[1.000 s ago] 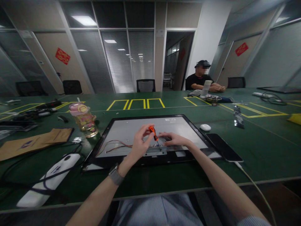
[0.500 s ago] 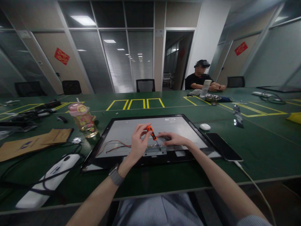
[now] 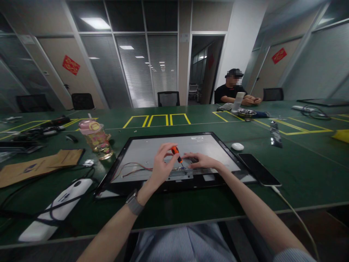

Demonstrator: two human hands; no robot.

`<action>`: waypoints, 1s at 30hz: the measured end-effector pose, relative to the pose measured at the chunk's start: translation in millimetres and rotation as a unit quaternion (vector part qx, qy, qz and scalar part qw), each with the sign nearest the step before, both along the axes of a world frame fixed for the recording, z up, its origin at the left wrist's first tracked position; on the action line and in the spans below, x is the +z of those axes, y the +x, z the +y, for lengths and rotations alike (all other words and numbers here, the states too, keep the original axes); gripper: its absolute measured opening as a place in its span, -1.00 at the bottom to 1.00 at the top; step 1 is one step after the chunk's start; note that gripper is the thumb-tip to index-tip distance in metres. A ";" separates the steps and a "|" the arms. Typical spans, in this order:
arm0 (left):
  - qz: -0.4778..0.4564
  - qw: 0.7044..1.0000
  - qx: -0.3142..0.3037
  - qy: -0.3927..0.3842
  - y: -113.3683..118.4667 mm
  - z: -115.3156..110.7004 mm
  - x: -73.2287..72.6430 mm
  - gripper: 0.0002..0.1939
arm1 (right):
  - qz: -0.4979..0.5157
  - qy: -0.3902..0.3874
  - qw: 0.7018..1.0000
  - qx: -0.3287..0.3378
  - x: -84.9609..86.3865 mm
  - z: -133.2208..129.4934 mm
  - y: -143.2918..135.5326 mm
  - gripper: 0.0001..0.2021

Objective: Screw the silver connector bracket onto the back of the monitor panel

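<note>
Screwdriver (image 3: 178, 155) in orange and black sits in the left hand (image 3: 162, 163), its handle held between thumb and fingers and leaning toward ten o'clock, its shaft slanting down to a small metal bracket (image 3: 187, 175). The tip is too small to tell whether it sits in a screw. The bracket lies at six o'clock on a flat panel (image 3: 160, 141) with a grey back and black frame, which rests on the green table (image 3: 191, 207) in front of the person. The right hand (image 3: 202, 161) lies low over the panel with bent fingers close to the tip of the shaft; I cannot tell whether it pinches anything.

Thin wires (image 3: 133, 165) run across the panel at eight o'clock, toward the bracket. A watch (image 3: 135, 203) is on the left wrist.

With the panel as the centre of the dial, a pink-lidded bottle (image 3: 94, 136) stands at ten o'clock, a brown paper bag (image 3: 40, 165) lies at nine, and a white device (image 3: 68, 191) crossed by dark cord lies at eight. A white rounded case (image 3: 237, 146) is at two, and a dark phone (image 3: 259, 169) with a cable (image 3: 296, 214) plugged in lies at three, beside the frame. Another person (image 3: 230, 92) sits across the table at one o'clock.
</note>
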State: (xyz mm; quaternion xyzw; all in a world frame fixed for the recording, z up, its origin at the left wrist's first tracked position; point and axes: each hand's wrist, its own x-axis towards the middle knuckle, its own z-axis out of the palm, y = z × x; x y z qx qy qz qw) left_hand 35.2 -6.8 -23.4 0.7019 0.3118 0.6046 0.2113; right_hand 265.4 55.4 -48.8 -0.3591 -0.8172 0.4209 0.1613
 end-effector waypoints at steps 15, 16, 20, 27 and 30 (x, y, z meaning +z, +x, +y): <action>0.016 0.999 0.022 0.021 -0.8 -1.0 -0.3 -0.68 | -0.006 0.004 1.000 0.001 2.2 -0.7 -0.3 -0.31; 0.017 0.999 0.023 0.020 -1.1 -1.1 -0.3 -0.68 | -0.006 0.005 1.000 0.000 1.7 -0.5 -0.2 -0.31; 0.019 0.999 0.026 0.019 -1.7 -0.5 -2.1 -0.69 | 0.000 0.004 1.000 -0.002 0.7 0.2 0.1 -0.33; -0.001 0.998 -0.054 -0.025 -1.6 -0.8 -2.3 -0.66 | 0.004 0.006 1.000 0.001 -0.6 1.0 -0.1 -0.33; -0.007 0.997 -0.073 -0.030 -1.5 -0.3 0.4 -0.67 | 0.014 0.003 1.000 0.009 -0.8 1.1 -0.5 -0.34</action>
